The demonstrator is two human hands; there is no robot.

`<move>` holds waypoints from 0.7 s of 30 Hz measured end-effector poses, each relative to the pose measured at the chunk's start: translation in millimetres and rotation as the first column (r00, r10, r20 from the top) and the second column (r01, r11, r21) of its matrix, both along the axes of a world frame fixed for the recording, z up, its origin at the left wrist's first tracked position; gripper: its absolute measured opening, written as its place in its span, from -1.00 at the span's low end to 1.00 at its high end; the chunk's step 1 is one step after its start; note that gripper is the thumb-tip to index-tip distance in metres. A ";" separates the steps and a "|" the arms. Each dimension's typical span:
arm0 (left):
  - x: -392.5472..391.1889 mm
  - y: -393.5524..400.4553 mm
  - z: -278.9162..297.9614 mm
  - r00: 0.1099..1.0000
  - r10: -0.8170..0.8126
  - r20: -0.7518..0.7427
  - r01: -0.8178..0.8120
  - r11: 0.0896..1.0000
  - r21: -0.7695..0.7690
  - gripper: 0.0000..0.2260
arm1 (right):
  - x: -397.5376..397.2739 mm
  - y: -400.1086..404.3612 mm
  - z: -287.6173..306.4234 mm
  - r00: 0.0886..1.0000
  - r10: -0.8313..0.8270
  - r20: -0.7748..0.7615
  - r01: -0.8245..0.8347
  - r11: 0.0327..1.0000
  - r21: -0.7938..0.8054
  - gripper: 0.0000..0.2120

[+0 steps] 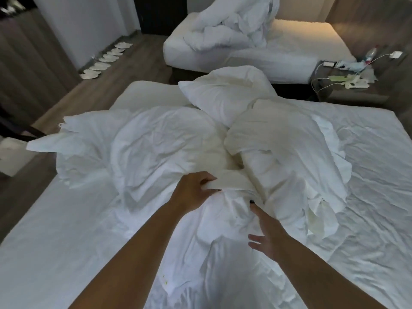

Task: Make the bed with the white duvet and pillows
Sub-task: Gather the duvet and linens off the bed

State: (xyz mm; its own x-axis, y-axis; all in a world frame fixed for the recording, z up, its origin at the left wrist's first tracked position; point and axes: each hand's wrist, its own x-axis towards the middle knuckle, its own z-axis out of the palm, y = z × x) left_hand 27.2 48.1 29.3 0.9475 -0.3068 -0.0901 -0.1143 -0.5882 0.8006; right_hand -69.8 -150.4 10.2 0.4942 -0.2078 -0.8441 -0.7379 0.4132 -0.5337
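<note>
Duvet (156,143) bunched, long axis left-right | left hand (191,190) fingers pinching its fold | right hand (267,237) fingers spread

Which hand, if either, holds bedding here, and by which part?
The left hand grips a flat folded edge of the white duvet. The right hand, fingers straight, touches the duvet without gripping.

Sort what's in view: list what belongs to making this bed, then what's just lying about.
Job:
duvet
pillow
bed
left hand gripping a duvet fold
right hand open on the duvet

Lying about:
second bed
nightstand clutter
white slippers
</note>
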 end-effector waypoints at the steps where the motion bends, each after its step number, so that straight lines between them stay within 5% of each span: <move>1: -9.7 12.3 -12.9 0.990 0.031 -0.135 -0.053 0.986 -0.160 -0.70 | -0.4 9.8 -3.2 0.999 0.022 -0.035 -0.023 0.999 -0.030 -0.16; 3: -35.3 39.5 -43.9 0.941 0.163 -0.295 -0.262 0.905 -0.335 -0.60 | -5.1 30.9 -16.9 0.998 0.029 -0.048 -0.029 1.000 0.000 -0.19; 5: -62.6 68.2 -79.9 0.828 0.393 -0.400 -0.538 0.761 -0.364 -0.55 | -14.7 54.9 -28.1 0.999 0.034 0.018 -0.036 0.996 0.077 -0.44; 6: -74.7 82.3 -97.4 0.724 0.490 -0.487 -0.675 0.647 -0.353 -0.54 | -14.8 65.6 -32.6 0.996 -0.085 -0.025 0.088 0.985 0.149 -0.59; 8: -94.4 107.6 -128.0 0.500 0.572 -0.651 -0.856 0.443 -0.268 -0.51 | -9.9 90.2 -42.1 0.999 0.021 0.034 -0.026 0.985 0.172 -0.53; 10: -110.0 130.4 -153.5 0.323 0.585 -0.744 -0.932 0.334 -0.142 -0.45 | 11.5 109.3 -46.8 0.989 0.136 0.057 -0.142 0.981 0.132 -0.34; 12: -117.1 144.1 -170.7 0.210 0.549 -0.809 -0.963 0.258 -0.075 -0.40 | 46.6 115.5 -40.4 0.987 0.059 0.152 -0.084 0.983 0.164 -0.46; 15: -109.9 157.1 -187.8 0.138 0.490 -0.861 -0.975 0.218 -0.032 -0.37 | 109.1 113.9 -28.5 0.939 -0.019 0.343 -0.041 0.985 0.167 -0.67; 21: -72.4 147.6 -226.9 0.116 0.396 -0.911 -0.936 0.349 0.032 -0.40 | 169.8 112.4 -27.1 0.926 -0.039 0.376 -0.018 0.989 0.147 -0.55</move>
State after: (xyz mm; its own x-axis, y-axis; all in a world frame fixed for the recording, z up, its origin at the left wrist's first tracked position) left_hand -45.2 195.8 -197.6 0.3678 0.1913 -0.9100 0.8024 0.4293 0.4145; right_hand 100.0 -38.0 -16.9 0.7803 -0.1040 -0.6166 -0.4886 0.5141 -0.7050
